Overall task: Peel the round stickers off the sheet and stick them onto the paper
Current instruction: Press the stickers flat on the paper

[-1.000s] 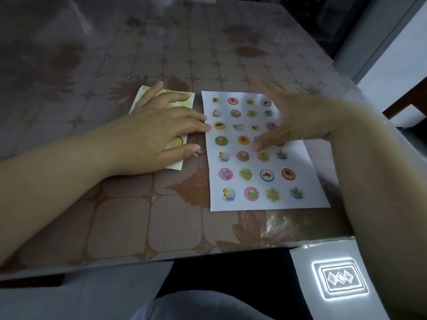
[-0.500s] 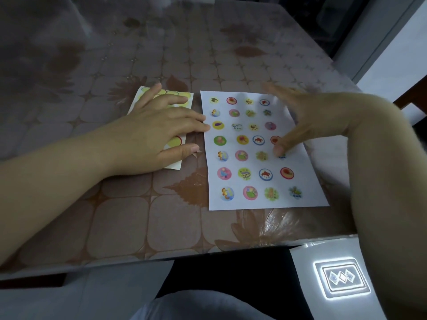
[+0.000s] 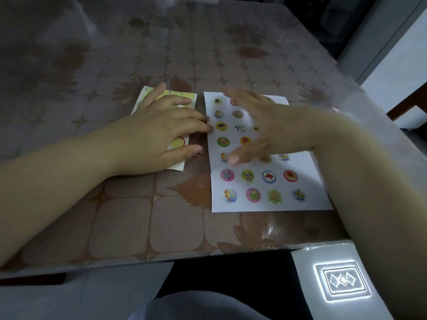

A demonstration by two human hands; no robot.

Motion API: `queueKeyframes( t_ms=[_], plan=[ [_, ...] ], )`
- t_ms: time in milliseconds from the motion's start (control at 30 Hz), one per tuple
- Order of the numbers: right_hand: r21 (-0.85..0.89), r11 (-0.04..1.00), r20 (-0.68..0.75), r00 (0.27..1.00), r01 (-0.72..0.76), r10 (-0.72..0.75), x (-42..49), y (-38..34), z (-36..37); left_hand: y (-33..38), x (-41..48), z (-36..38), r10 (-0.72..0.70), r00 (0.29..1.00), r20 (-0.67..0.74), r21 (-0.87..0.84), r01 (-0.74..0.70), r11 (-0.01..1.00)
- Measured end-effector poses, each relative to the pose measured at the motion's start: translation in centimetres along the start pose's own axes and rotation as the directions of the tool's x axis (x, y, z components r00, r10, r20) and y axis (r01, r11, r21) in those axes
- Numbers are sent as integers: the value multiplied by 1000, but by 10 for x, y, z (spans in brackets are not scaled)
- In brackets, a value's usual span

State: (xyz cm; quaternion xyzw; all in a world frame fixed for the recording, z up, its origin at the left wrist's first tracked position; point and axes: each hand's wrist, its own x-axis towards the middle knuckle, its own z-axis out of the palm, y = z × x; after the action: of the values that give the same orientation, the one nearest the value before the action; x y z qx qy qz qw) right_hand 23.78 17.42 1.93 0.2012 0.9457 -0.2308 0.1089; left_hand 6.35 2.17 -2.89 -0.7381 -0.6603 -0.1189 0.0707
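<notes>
**Sheet and paper lie side by side, long axes running away from the person**

The sheet [image 3: 184, 98] lies flat on the tabletop [image 3: 127, 215] under the left grip [image 3: 157, 135], whose straight fingers press it, one fingertip at the paper's [image 3: 265, 205] left edge. The right grip [image 3: 272, 128], blurred, fingers spread and holding nothing, hangs over the paper's rows of stickers [image 3: 269, 176]. The paper's near edge sits close to the tabletop's near edge. Wide tabletop shows to the left and beyond.
</notes>
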Motion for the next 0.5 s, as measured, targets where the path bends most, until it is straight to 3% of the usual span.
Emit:
queueKeyframes(
  t_ms=[267,500],
  plan=[
    [-150,989,32,999,-6,11,5,-17,15,3,-1,1,-24,1000,-2,-30,24,999],
    [-102,995,41,999,-11,16,0,-7,9,3,-2,-1,-35,999,16,-19,35,999]
  ],
)
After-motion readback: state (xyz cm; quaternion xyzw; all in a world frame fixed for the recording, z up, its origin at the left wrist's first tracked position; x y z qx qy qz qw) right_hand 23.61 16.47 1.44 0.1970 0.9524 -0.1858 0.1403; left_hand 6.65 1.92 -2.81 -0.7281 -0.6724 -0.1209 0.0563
